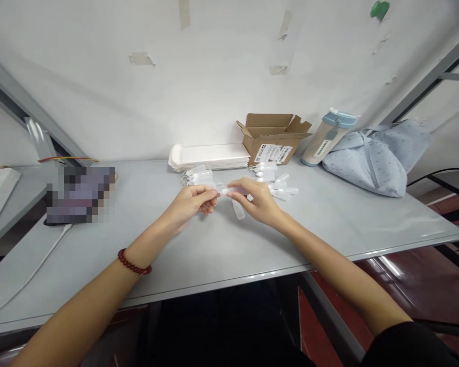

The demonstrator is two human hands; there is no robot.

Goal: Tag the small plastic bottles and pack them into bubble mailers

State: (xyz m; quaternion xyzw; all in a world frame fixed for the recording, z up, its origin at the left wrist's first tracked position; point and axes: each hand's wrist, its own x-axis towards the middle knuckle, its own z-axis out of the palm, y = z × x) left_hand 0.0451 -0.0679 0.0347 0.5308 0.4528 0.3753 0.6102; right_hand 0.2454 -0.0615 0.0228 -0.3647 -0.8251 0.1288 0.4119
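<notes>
In the head view my left hand (197, 198) pinches the left end of a small white-and-translucent plastic tube (225, 191) between thumb and forefinger. The same tube is gripped from the right by my right hand (256, 200), whose fingers hide most of it. Just below my right fingers a loose translucent tube (238, 209) lies on the table. Several similar tubes with thin loops (199, 176) lie behind my left hand. Another group of tubes (266, 171) rests behind and to the right of my right hand.
Against the wall, a stack of white flat packs (214, 155) lies beside an open cardboard box (275, 137). A bottle (327, 138) and a pale blue fabric bag (367, 163) stand at the right. A blurred-out device (82, 196) with a white cable (34, 270) is on the grey table (168, 270).
</notes>
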